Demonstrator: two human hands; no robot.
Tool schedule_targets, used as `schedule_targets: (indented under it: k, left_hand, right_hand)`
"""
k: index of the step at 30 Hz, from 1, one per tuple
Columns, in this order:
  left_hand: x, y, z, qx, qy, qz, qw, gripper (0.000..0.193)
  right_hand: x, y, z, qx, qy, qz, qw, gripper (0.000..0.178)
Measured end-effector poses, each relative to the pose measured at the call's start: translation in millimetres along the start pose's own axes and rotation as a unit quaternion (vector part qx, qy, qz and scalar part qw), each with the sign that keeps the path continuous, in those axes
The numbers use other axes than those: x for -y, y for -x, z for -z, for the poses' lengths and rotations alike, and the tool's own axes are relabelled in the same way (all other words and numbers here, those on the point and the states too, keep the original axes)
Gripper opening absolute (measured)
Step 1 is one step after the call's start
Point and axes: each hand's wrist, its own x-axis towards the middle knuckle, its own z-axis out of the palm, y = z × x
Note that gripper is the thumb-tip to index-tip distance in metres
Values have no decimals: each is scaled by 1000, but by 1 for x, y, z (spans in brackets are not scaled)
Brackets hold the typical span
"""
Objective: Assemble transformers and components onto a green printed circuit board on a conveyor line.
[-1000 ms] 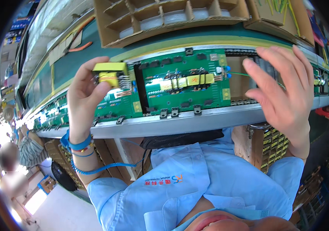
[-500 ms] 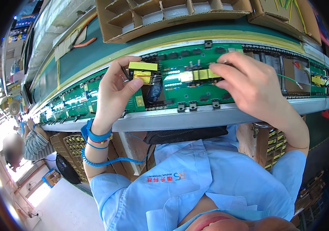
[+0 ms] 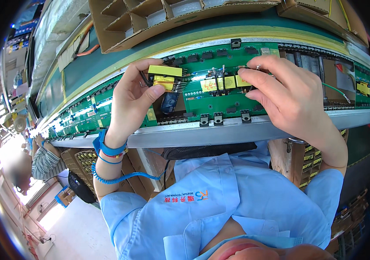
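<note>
My left hand (image 3: 135,93) pinches a yellow-wrapped transformer (image 3: 165,71) between thumb and fingers, its row of metal pins facing right. The transformer is held just above the conveyor, left of a green circuit board (image 3: 202,105). On that board lies a second yellow-taped transformer (image 3: 219,83). My right hand (image 3: 280,89) closes its thumb and fingertips on this one's right end; part of the end is hidden by the fingers. A green wire (image 3: 335,92) with a bare metal tip sticks out to the right from behind my right hand.
Other green boards (image 3: 81,110) line the conveyor to the left. Its metal rail (image 3: 172,136) runs along my near side. A divided cardboard box (image 3: 150,21) stands beyond, with another carton (image 3: 319,19) at far right. A person in a striped sleeve (image 3: 45,162) works at far left.
The view has shifted slightly. My left hand still holds its transformer, a little nearer the board's pattern of parts. My right fingers remain on the second transformer's right end.
</note>
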Motion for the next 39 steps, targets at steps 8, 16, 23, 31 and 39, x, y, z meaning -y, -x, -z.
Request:
schedule_targets:
  k: [8,16,23,31,39]
  left_hand:
    - [-25,2,-15,32,-313,-94,944,42]
    - [-41,-2,-34,44,-435,-158,885,43]
    - [-42,-5,-36,63,-467,-143,871,40]
    - [-48,-5,-46,81,-514,-152,840,43]
    - [-42,-13,-34,99,-467,-146,866,41]
  right_hand:
    - [0,1,0,-3,-5,-4,1000,38]
    - [0,-2,2,3,-7,1,1000,38]
    - [1,-4,0,10,-7,3,1000,37]
    - [1,-4,0,6,-6,6,1000,33]
    - [2,-4,0,1,-1,6,1000,33]
